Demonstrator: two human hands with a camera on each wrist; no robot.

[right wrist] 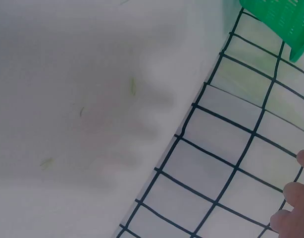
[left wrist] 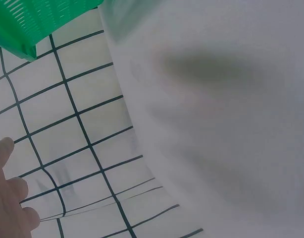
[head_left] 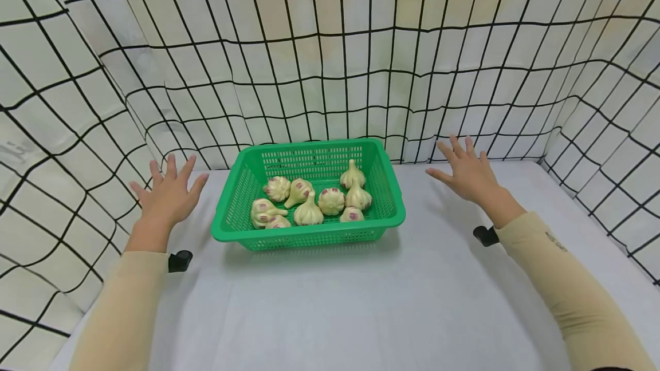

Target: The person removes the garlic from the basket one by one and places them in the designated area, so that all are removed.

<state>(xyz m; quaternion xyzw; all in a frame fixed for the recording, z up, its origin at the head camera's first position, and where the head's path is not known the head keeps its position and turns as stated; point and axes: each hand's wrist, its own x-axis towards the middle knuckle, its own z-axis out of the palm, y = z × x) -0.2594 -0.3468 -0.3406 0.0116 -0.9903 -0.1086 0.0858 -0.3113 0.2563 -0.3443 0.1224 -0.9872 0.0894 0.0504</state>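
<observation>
A green plastic basket with slotted walls stands on the white table, holding several garlic bulbs, pale with purple marks. To its left, my left hand hovers with fingers spread and nothing in it. On the other side my right hand is likewise spread and holds nothing. Both hands are apart from the basket. A corner of the basket shows at the top of the left wrist view, with left fingertips at the lower left. In the right wrist view, right fingertips show at the right edge.
Black wire grid panels with white sheeting behind them stand along the back and both sides. White cloth covers the table. Each wrist bears a small black camera mount over a beige sleeve.
</observation>
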